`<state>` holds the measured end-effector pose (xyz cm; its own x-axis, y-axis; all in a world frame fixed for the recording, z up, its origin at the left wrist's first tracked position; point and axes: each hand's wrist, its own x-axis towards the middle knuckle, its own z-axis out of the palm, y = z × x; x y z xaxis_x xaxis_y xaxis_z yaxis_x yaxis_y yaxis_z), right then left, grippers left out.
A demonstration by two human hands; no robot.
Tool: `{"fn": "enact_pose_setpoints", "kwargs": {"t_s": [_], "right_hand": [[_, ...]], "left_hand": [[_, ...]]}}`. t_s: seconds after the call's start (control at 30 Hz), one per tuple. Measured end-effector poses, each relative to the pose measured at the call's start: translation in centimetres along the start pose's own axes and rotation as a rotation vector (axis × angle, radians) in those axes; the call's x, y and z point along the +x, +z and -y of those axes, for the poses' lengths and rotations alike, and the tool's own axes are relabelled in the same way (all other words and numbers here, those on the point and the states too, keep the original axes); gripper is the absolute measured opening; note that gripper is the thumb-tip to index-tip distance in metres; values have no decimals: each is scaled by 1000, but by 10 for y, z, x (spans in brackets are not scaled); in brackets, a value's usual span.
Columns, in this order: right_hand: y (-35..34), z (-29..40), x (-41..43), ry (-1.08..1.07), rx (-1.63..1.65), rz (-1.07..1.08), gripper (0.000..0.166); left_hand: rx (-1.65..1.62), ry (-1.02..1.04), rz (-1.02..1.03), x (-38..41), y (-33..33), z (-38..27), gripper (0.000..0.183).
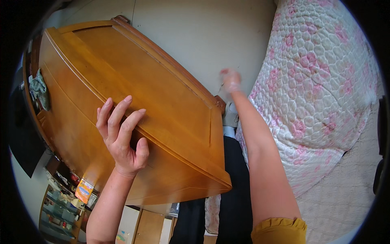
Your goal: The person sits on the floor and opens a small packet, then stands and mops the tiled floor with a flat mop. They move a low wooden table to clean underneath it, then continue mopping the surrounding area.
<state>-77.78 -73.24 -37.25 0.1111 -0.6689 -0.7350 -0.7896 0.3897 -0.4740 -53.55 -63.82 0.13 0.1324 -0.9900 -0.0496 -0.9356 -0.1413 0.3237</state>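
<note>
My left hand [125, 138] is raised over the rounded top edge of a varnished wooden cabinet [146, 82]. Its fingers are spread and hold nothing; whether they touch the wood, I cannot tell. Low between the cabinet and the bed, my right hand [232, 80] is blurred by motion over the pale floor [195, 42]. A small dark thing shows beside its fingers, too smeared to name, and the grip is unclear. Just below that hand, a shoe [230, 114] on my foot stands by the cabinet's base.
A quilted bedspread [307, 91] with pink flowers hangs down the bed on the right. On the cabinet lie a crumpled green cloth [39, 88] and an orange packet [84, 190]. A black screen [26, 134] stands at far left. Glass shelves [58, 213] appear lower left.
</note>
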Motion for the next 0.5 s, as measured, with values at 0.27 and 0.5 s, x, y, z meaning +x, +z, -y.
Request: {"fn": "enact_pose_setpoints", "kwargs": {"t_s": [0.27, 0.5], "right_hand": [[-19, 39, 21, 13, 116, 297, 37], [-1, -14, -15, -207, -491, -115, 44]], "left_hand": [[23, -12, 33, -3, -7, 1, 39], [-5, -20, 21, -2, -12, 1, 36]]}}
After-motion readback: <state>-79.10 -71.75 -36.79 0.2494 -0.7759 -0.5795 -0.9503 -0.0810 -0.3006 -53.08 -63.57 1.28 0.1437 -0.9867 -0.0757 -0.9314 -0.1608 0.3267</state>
